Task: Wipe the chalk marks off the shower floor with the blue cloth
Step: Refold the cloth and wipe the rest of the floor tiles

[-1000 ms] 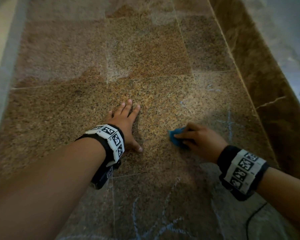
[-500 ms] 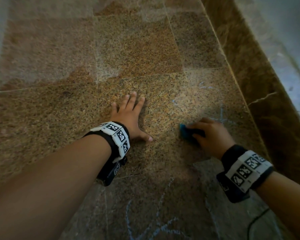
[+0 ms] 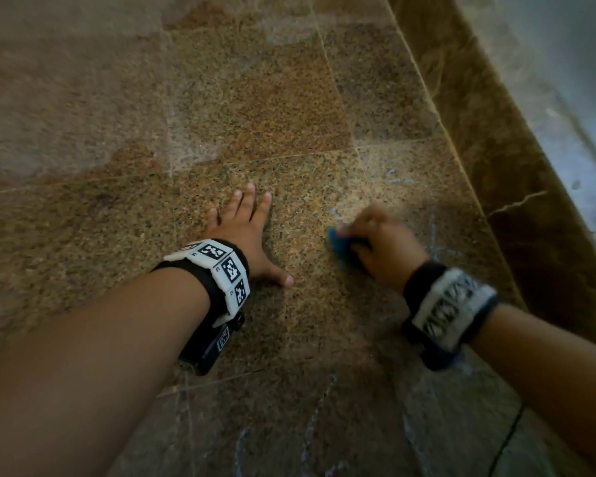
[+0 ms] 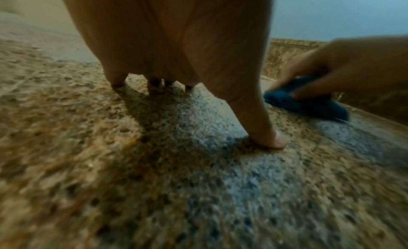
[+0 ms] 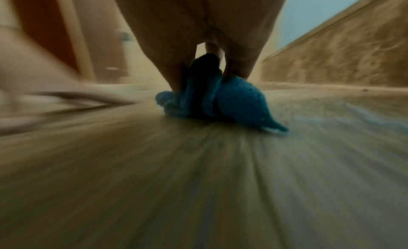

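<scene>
My right hand [image 3: 375, 239] grips a bunched blue cloth [image 3: 339, 243] and presses it on the speckled brown shower floor [image 3: 255, 98]; both are blurred with motion. From the right wrist, the cloth [image 5: 216, 101] bulges out under my curled fingers. My left hand [image 3: 248, 232] lies flat on the floor to the cloth's left, fingers spread, thumb out. The left wrist view shows its thumb [image 4: 264, 130] on the stone and the cloth [image 4: 309, 102] beyond. Pale blue chalk marks lie beyond the cloth [image 3: 398, 179], to its right [image 3: 434, 242] and near me [image 3: 313, 425].
A raised brown stone curb [image 3: 496, 149] runs along the right side of the floor, with a grey-blue wall [image 3: 572, 80] beyond it. Tile joints cross the floor. A thin dark cable [image 3: 506, 438] lies at the lower right.
My right hand has swept the cloth from the middle toward the right and farther away, over the chalk. My left hand has stayed flat on the floor.
</scene>
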Tool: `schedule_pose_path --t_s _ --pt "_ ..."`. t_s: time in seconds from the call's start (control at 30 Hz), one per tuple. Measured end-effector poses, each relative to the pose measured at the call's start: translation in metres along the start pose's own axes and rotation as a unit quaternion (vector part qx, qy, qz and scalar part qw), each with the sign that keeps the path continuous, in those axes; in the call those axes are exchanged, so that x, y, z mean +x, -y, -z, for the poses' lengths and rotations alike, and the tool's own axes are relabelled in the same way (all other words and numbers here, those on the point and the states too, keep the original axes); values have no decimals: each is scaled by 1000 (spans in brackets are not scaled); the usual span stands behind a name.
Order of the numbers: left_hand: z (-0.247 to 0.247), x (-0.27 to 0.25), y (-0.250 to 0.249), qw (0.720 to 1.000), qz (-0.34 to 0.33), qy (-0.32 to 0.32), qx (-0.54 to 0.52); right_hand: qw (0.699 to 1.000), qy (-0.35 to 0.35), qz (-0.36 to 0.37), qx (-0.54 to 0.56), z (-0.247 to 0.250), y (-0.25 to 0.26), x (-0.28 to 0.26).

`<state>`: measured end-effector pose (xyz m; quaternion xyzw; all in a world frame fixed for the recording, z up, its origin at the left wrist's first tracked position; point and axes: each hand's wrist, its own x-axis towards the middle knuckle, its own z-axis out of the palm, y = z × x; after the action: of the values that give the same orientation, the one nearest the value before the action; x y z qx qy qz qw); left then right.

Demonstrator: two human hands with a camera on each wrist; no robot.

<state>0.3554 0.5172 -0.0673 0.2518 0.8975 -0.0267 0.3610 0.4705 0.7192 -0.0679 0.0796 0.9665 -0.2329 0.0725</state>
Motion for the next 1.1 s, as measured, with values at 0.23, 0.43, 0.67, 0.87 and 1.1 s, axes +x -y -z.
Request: schedule_pose_path --t_s 0.23,0.43,0.67,0.87,1.1 --pt "-1 3 0 1000 0 -1 -7 998 -10 -55 -34 3 20 55" --pt "-4 3 2 1000 -4 -5 -17 996 57 28 -57 9 14 73" --pt "-3 3 0 1000 -1 -4 -18 994 -11 -98 -53 10 -2 109" --pt "-2 0 0 1000 -4 -4 -17 997 26 14 -74 11 4 93" --pt "0 0 0 1000 -10 -4 -27 990 -29 -127 -53 16 7 116"
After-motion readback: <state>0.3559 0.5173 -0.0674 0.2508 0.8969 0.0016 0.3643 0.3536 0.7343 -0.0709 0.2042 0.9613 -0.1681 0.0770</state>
